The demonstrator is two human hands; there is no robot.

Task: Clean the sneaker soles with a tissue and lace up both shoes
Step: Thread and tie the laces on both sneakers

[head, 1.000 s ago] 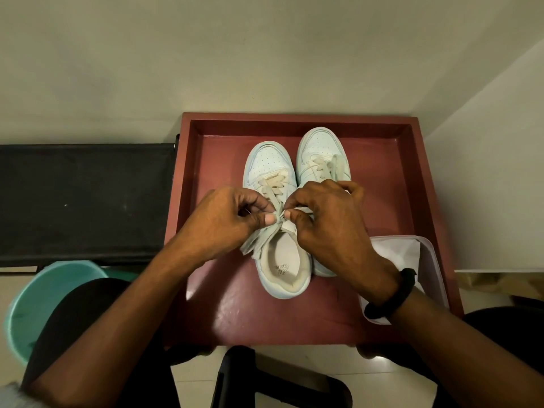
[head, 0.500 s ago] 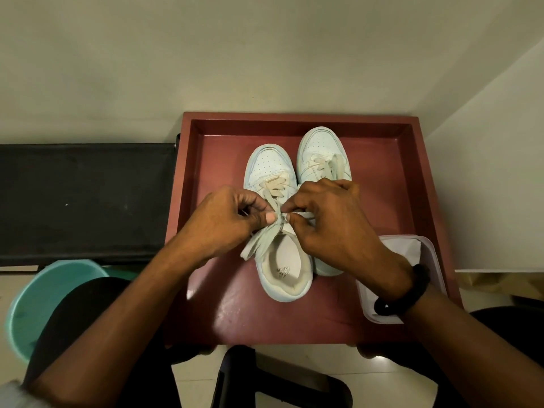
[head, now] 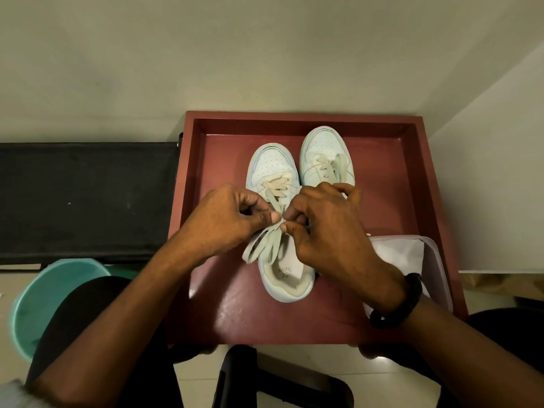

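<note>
While hands (head: 223,222) (head: 326,234) pinch lace (head: 262,248), tray (head: 294,117) holds sneakers (head: 272,169) (head: 321,142), tub (head: 438,260) with tissue (head: 394,254).

A dark red table (head: 294,116) with a raised rim stands before me against a pale wall (head: 265,54). A clear plastic box (head: 440,275) sits in its near right corner. To my left lies a flat black surface (head: 88,201), with a teal bucket (head: 38,304) on the tiled floor (head: 300,359) by its near edge. A black band (head: 409,301) circles my right wrist.
</note>
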